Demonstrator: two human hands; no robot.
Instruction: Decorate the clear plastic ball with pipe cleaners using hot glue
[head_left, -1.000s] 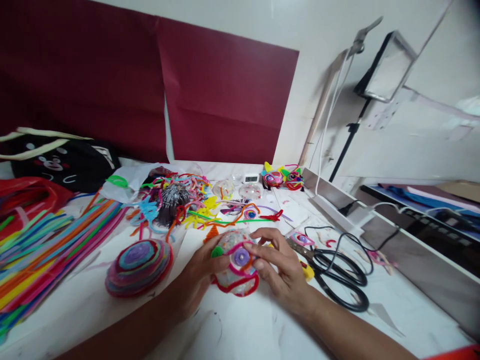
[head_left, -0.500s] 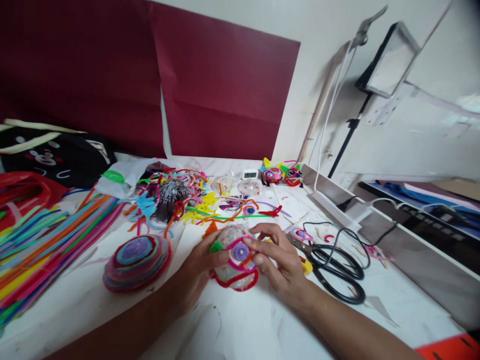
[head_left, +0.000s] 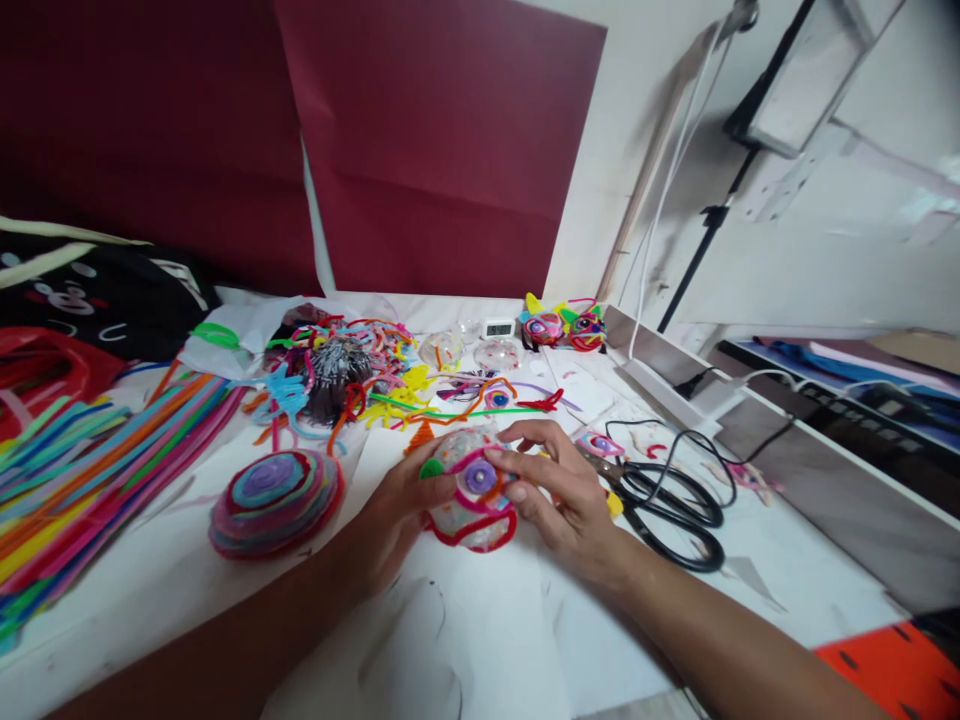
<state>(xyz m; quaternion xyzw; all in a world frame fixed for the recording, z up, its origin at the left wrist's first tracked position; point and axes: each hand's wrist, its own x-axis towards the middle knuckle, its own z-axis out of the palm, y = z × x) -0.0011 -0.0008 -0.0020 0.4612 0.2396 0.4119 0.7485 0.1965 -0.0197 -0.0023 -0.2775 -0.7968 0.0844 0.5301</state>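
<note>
A clear plastic ball point(head_left: 459, 517) decorated with pipe cleaners is held between my two hands over the white table. On its front are a purple coil disc point(head_left: 480, 477) with a pale bead at its centre, pink strips around it and a red loop below. A green round piece point(head_left: 431, 469) sits at its upper left. My left hand point(head_left: 405, 500) grips the ball's left side, thumb across the front. My right hand point(head_left: 559, 490) closes on the right side, thumb and fingertips pressed at the edge of the pink strip beside the purple disc.
Black-handled scissors point(head_left: 667, 510) lie on the right near a black cable. A striped coiled pipe-cleaner dome point(head_left: 277, 500) stands on the left, beside bundled pipe cleaners point(head_left: 127, 470). Behind are a tangled craft pile point(head_left: 341, 370), a small digital clock point(head_left: 499, 328) and two decorated pieces point(head_left: 564, 325).
The whole view has shifted a little, with the table things sitting higher in the picture. Both hands keep the same hold on the ball.
</note>
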